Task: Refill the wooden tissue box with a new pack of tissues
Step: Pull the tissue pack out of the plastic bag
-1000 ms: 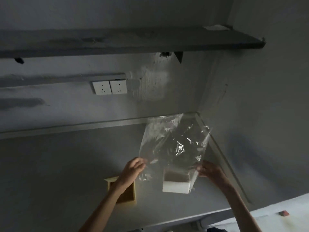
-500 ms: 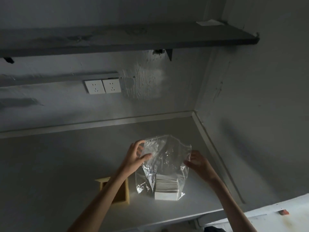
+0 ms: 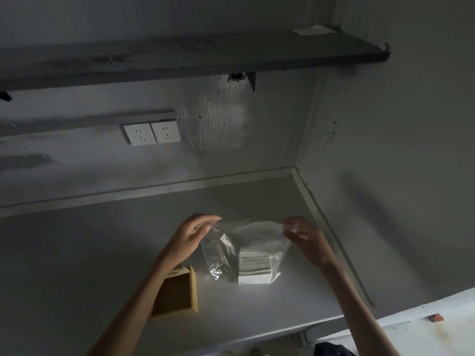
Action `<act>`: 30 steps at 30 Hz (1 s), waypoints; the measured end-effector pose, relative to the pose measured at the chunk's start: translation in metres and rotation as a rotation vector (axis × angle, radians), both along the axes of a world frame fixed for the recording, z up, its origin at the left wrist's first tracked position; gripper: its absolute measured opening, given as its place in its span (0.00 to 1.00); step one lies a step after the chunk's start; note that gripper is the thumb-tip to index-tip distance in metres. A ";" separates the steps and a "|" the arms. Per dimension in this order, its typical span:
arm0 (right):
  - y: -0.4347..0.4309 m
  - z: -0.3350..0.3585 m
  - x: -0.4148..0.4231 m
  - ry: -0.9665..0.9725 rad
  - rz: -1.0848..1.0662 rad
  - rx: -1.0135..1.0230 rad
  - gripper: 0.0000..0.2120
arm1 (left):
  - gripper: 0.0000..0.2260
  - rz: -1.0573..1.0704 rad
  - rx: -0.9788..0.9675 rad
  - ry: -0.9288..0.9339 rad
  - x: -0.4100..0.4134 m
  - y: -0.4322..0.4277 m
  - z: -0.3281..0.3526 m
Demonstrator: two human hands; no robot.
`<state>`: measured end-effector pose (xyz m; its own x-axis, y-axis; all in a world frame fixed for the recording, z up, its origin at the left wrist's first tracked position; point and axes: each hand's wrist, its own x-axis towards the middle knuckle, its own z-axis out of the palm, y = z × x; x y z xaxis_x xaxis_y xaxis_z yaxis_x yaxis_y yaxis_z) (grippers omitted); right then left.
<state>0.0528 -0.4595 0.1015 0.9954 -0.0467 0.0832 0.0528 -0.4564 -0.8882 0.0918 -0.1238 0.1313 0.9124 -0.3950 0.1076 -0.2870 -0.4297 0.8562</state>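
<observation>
One clear crinkled plastic bag point(image 3: 226, 253) stands upright on the grey counter point(image 3: 102, 265), its mouth up and stretched sideways between two hands. The left hand point(image 3: 191, 237) pinches the top left corner between thumb and fingertips, and the right hand point(image 3: 305, 240) pinches the top right corner. One white stack of tissues point(image 3: 255, 267) sits at the bag's bottom right. One square wooden tissue box point(image 3: 177, 294) lies just left, its opening facing up. Two white wall sockets point(image 3: 151, 133) sit side by side.

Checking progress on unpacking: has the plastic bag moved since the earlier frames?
Yes. The plastic bag has dropped: earlier its top overlapped the counter's back corner; now its top lies clearly below that corner.
</observation>
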 end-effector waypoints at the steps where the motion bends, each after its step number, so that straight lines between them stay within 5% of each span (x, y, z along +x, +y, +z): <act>1: 0.001 0.004 0.000 -0.037 0.008 -0.025 0.15 | 0.13 0.016 0.000 -0.034 0.002 -0.001 0.005; 7: 0.025 0.035 -0.015 -0.136 -0.240 -0.182 0.05 | 0.04 0.678 0.153 -0.298 -0.015 -0.049 0.040; 10: 0.055 0.036 -0.048 -0.216 -0.360 -0.262 0.06 | 0.24 0.416 0.266 0.132 -0.042 -0.092 0.047; 14: 0.092 0.035 -0.085 -0.228 -0.317 -0.343 0.10 | 0.38 0.295 0.312 0.351 -0.045 -0.115 0.055; 19: 0.104 0.040 -0.103 -0.177 0.223 -0.306 0.13 | 0.10 0.201 0.281 0.358 -0.039 -0.109 0.048; 22: 0.087 0.045 -0.087 -0.220 0.256 -0.108 0.11 | 0.05 0.148 0.288 0.282 -0.032 -0.095 0.046; 27: 0.061 0.043 -0.045 -0.254 0.368 -0.541 0.34 | 0.06 -0.045 0.388 0.183 -0.023 -0.075 0.062; 30: 0.068 0.034 -0.036 -0.362 0.447 -0.899 0.29 | 0.06 -0.139 0.509 0.080 -0.020 -0.069 0.071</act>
